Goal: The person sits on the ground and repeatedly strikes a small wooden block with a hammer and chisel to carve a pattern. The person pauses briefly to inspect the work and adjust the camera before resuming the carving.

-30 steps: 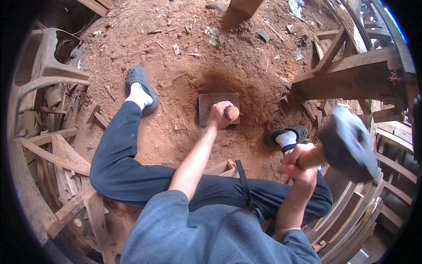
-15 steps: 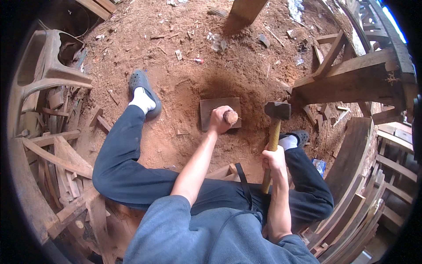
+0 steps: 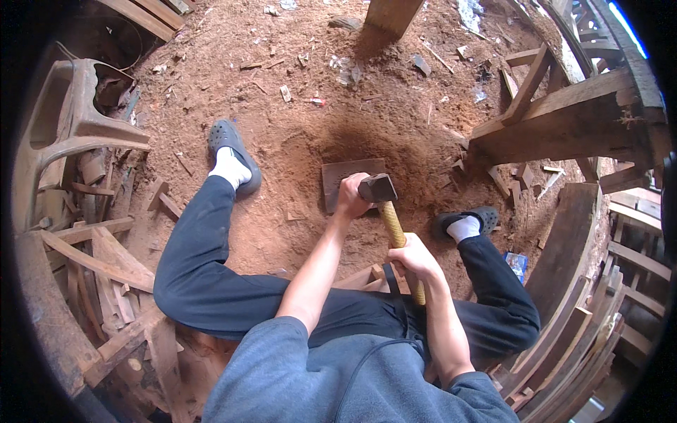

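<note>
My right hand (image 3: 417, 258) is wrapped around the yellow handle of a sledgehammer (image 3: 393, 224) with a dark, blocky steel head. The head lies over the spot where my left fist (image 3: 351, 197) grips an upright tool with a round wooden handle. That handle's end is hidden under the hammer head now, and its lower part does not show, so I cannot tell its kind. Whether the head touches it is unclear. Beneath my left hand, a flat brown board (image 3: 334, 175) lies on the sawdust-covered ground between my feet.
A tan plastic chair (image 3: 88, 130) lies at the left beside stacked wood scraps (image 3: 113, 264). A heavy timber frame (image 3: 557, 130) stands at the right, above leaning planks (image 3: 564, 261). A wooden post (image 3: 393, 17) rises at the far side. Wood chips and litter dot the ground.
The hammer has swung left and its head now covers the wooden handle's end. My right hand has moved left with it; my left hand keeps nearly the same place.
</note>
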Action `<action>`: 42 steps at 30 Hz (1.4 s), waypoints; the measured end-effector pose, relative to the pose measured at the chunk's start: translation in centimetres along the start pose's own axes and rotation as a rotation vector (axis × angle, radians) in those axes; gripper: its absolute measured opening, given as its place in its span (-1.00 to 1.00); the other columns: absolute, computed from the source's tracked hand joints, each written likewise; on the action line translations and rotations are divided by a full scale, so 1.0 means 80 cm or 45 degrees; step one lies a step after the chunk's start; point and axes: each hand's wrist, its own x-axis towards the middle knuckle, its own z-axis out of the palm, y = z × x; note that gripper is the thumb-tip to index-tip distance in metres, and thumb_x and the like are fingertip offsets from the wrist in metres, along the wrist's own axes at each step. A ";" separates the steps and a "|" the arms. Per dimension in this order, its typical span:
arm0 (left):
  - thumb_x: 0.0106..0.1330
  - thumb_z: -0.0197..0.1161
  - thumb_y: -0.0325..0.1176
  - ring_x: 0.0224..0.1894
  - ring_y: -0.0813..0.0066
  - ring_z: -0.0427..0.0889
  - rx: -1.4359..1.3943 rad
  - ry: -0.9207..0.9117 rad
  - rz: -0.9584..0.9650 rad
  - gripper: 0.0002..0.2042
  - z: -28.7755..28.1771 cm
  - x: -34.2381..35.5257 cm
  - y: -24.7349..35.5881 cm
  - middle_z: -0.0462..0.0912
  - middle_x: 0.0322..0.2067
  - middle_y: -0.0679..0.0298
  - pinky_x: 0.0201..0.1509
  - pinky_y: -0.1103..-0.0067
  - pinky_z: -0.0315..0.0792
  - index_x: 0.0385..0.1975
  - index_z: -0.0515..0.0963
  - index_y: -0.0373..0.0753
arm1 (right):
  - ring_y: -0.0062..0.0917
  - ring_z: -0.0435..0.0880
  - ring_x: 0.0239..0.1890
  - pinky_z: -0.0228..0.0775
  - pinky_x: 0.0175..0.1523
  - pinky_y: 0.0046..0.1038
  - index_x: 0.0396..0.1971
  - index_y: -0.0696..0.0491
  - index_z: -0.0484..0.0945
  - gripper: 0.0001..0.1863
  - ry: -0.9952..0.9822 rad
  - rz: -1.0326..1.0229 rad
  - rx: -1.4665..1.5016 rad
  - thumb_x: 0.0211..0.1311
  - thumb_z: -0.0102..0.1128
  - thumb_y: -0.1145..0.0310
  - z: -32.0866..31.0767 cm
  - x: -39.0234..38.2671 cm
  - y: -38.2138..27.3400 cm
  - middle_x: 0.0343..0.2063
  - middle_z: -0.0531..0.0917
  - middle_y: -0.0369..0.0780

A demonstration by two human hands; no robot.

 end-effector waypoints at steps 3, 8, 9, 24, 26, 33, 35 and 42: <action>-0.09 0.31 -0.42 -0.39 0.01 0.61 -0.001 0.009 -0.020 -0.86 0.003 0.000 0.002 0.60 -0.52 0.07 -0.32 0.34 0.50 -0.53 0.52 -0.27 | -0.66 0.44 -0.72 0.29 -0.61 -0.55 -0.38 0.18 0.44 -0.77 0.113 -0.046 0.034 -0.04 0.26 0.46 0.006 -0.004 0.009 -0.70 0.49 -0.30; -0.09 0.30 -0.44 -0.39 0.03 0.62 -0.029 0.062 -0.065 -0.87 0.005 -0.001 0.009 0.61 -0.52 0.09 -0.31 0.35 0.50 -0.53 0.52 -0.25 | -0.63 0.56 -0.62 0.40 -0.51 -0.51 -0.27 0.16 0.51 -0.64 0.384 -0.086 -0.223 0.03 0.37 0.24 0.018 -0.013 0.021 -0.62 0.57 -0.26; -0.09 0.30 -0.43 -0.39 0.03 0.62 -0.038 0.079 -0.055 -0.87 0.005 -0.001 0.010 0.61 -0.52 0.09 -0.31 0.35 0.50 -0.53 0.52 -0.25 | -0.64 0.57 -0.61 0.41 -0.50 -0.50 -0.27 0.16 0.52 -0.63 0.410 -0.033 -0.264 0.04 0.37 0.22 0.019 -0.012 0.023 -0.62 0.58 -0.24; -0.05 0.34 -0.45 -0.40 0.11 0.64 -0.104 0.024 -0.106 -0.87 -0.007 -0.001 0.013 0.61 -0.52 0.09 -0.32 0.40 0.48 -0.52 0.53 -0.27 | -0.56 0.59 -0.57 0.44 -0.40 -0.42 -0.39 0.21 0.58 -0.69 0.561 -0.048 -0.332 -0.02 0.34 0.26 0.021 -0.007 0.031 -0.64 0.61 -0.20; -0.08 0.39 -0.45 -0.42 0.22 0.64 -0.123 0.029 -0.141 -0.83 -0.018 -0.001 0.011 0.62 -0.52 0.13 -0.33 0.45 0.47 -0.51 0.53 -0.28 | -0.61 0.52 -0.67 0.36 -0.54 -0.47 -0.46 0.20 0.54 -0.78 0.538 -0.036 -0.190 -0.05 0.28 0.35 0.018 -0.009 0.031 -0.69 0.56 -0.25; -0.11 0.57 -0.36 -0.50 0.60 0.48 -0.370 0.015 -0.254 -0.69 -0.053 -0.002 -0.020 0.53 -0.59 0.36 -0.39 0.60 0.41 -0.53 0.49 -0.23 | -0.68 0.32 -0.82 0.18 -0.74 -0.55 -0.61 0.09 0.37 -0.86 0.522 -0.156 0.178 -0.04 0.18 0.50 -0.003 -0.017 0.030 -0.78 0.38 -0.36; -0.11 0.56 -0.36 -0.50 0.60 0.47 -0.546 -0.030 -0.356 -0.69 -0.061 -0.001 -0.027 0.53 -0.59 0.38 -0.40 0.61 0.39 -0.53 0.48 -0.22 | -0.67 0.29 -0.86 0.14 -0.77 -0.56 -0.64 0.10 0.37 -0.85 0.534 -0.161 0.274 -0.01 0.16 0.53 -0.010 -0.021 0.031 -0.79 0.36 -0.35; -0.14 0.46 -0.34 -0.37 0.32 0.67 0.176 -0.307 0.044 -0.80 0.001 -0.010 0.006 0.66 -0.47 0.26 -0.22 0.40 0.56 -0.54 0.56 -0.12 | -0.68 0.29 -0.84 0.15 -0.76 -0.54 -0.63 0.09 0.37 -0.88 0.546 -0.182 0.362 -0.02 0.12 0.52 -0.022 -0.026 0.031 -0.79 0.36 -0.36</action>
